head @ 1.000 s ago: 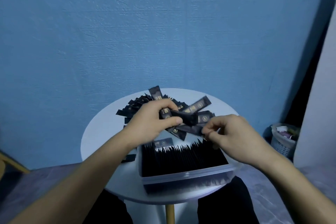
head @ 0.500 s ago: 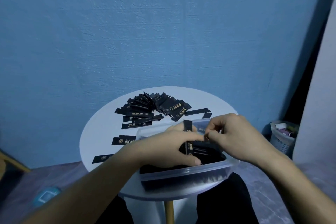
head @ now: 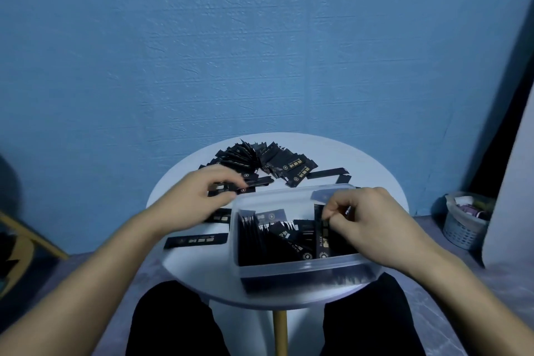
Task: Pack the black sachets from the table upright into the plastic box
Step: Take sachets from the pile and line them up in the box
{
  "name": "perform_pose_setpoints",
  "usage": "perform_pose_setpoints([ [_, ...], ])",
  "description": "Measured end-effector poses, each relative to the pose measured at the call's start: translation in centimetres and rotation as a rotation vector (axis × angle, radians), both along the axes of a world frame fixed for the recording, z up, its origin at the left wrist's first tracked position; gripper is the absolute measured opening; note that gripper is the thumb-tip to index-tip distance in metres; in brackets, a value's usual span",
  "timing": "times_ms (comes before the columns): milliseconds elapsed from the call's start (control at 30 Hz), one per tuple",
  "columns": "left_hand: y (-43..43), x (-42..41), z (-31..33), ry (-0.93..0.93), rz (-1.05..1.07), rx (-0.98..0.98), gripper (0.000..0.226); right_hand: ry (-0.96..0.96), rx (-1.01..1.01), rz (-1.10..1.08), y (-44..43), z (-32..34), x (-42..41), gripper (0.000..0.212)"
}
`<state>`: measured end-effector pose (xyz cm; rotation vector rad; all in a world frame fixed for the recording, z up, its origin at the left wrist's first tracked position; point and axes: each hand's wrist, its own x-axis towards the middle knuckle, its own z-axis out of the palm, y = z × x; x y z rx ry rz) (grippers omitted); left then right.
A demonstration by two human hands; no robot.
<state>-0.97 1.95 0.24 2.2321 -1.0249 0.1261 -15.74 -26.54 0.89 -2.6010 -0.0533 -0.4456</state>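
Blurring left hand (head: 199, 199) over half-hidden sachets (head: 231, 188).

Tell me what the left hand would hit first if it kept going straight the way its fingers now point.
The left hand points right and slightly away, low over the table. First in line are the loose black sachets at its fingers; beyond them, probably the plastic box. Depth is unclear.

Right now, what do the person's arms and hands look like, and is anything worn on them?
Both forearms are bare: no sleeves show. The left hand and right hand wear no gloves, and no watch, ring or bracelet is visible. Dark trousers cover the legs below.
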Motion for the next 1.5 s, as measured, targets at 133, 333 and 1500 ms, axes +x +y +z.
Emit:
perform_pose_setpoints([
  [133, 4.9, 1.9, -3.9, 0.071, 0.105, 0.25, 0.058, 0.009, -0.015, 0.025, 0.4, -0.4, 0.3, 0.012],
  [333, 4.1, 2.1, -6.9, 0.033, 0.097, 0.485, 0.098, 0.015, 0.001, 0.034, 0.3, -0.7, 0.5, 0.014],
  [1500, -0.2, 3.0, -3.3, -0.222, 0.494, -0.333, 0.009, -0.081, 0.132, 0.04, -0.6, -1.2, -0.1, 0.016],
])
